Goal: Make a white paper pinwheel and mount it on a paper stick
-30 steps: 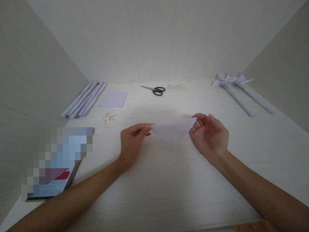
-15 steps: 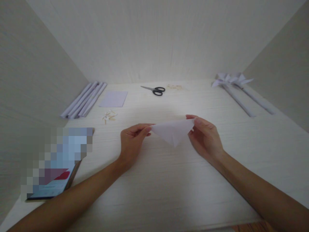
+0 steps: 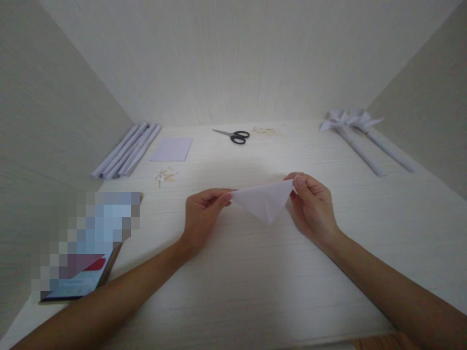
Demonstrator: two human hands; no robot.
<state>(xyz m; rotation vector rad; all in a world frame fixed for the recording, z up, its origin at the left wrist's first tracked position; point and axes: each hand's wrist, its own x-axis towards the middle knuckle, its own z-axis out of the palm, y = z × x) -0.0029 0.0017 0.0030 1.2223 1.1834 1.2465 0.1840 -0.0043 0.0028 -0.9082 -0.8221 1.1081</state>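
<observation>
A white sheet of paper (image 3: 264,200), folded into a triangle, is stretched between my two hands above the table. Its long edge runs along the top and one corner points down toward me, with a faint crease near that corner. My left hand (image 3: 206,214) pinches the left corner between thumb and fingers. At the right corner, my right hand (image 3: 314,201) grips the paper with thumb and forefinger, its other fingers curled behind.
Scissors (image 3: 233,136) lie at the back beside a small pale pile (image 3: 263,131). Paper rolls (image 3: 127,150), a square paper stack (image 3: 171,149) and short sticks (image 3: 165,176) are at left. A partly blurred tablet (image 3: 80,287) lies near my left forearm. Paper pinwheels (image 3: 359,138) rest at right.
Both hands have shifted slightly to the right with the folded paper, and its lower corner has moved right and a little down. Everything else is unmoved.
</observation>
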